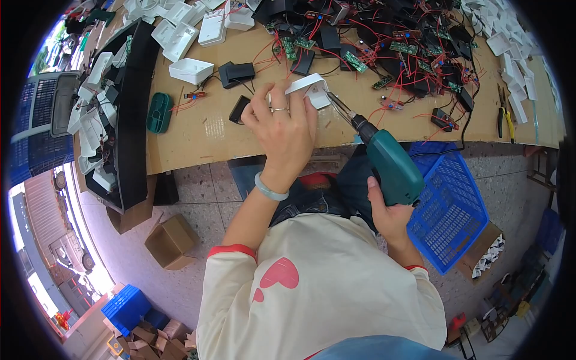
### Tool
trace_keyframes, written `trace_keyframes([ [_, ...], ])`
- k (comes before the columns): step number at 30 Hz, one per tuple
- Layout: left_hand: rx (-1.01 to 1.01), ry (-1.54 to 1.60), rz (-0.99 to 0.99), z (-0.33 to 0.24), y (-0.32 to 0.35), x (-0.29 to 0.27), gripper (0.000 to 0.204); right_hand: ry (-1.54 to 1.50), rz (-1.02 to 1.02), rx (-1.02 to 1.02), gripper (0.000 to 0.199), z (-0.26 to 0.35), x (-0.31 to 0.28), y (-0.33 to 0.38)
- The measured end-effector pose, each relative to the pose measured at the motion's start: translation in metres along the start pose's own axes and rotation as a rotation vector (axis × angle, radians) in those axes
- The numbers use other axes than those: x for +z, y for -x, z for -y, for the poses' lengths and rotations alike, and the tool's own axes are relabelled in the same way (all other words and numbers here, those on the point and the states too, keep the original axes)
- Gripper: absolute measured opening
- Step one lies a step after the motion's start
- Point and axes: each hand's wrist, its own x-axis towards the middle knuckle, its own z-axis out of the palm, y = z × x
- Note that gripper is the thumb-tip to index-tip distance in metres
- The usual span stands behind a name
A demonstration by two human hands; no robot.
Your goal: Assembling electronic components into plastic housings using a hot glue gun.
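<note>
My left hand (pixel 283 129) is closed on a small white plastic case (pixel 319 99), its fingers bent around the near left side. The case rests at the table's front, its inner side partly in sight. Gripped in my right hand (pixel 391 219) is a teal electric screwdriver (pixel 393 165). Its slim metal tip points up and left and meets the right side of the case; whether it sits on a screw is too small to tell. Just left of my left fingers lies a small black box (pixel 239 110).
Black boxes, green circuit boards (pixel 355 62) and red wires pile up at the back. White shells (pixel 192 70) lie left and far right. A green tray (pixel 159 113), a black bin (pixel 133 120) and yellow-handled pliers (pixel 505 114) flank the work. A blue crate (pixel 450 210) stands below right.
</note>
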Motion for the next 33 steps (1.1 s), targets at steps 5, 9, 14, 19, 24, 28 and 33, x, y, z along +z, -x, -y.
trace_keyframes([
  [5,0.042,0.101,-0.04,0.005,0.01,-0.013,0.021,-0.017,-0.02,0.008,0.029,0.005,-0.008,0.003],
  [9,0.242,0.104,-0.06,0.035,0.035,-0.04,0.021,-0.041,-0.062,0.012,0.027,0.008,-0.013,0.005],
  [14,0.467,-0.072,0.065,0.058,0.038,-0.058,0.027,-0.04,-0.114,0.06,0.024,0.003,-0.015,0.006],
  [19,0.752,-0.076,0.169,0.072,0.026,-0.06,0.027,-0.022,-0.1,0.025,0.022,0.008,-0.014,0.008],
  [24,1.045,-0.246,0.231,0.075,-0.001,-0.061,0.03,-0.038,-0.1,0.017,0.021,0.011,-0.012,0.013],
  [28,0.986,-0.151,0.289,0.084,-0.022,-0.065,0.03,-0.022,-0.136,0.029,0.021,0.013,-0.012,0.017],
  [33,0.831,0.034,0.226,0.086,-0.025,-0.075,0.032,-0.036,-0.143,0.038,0.021,0.013,-0.015,0.015],
])
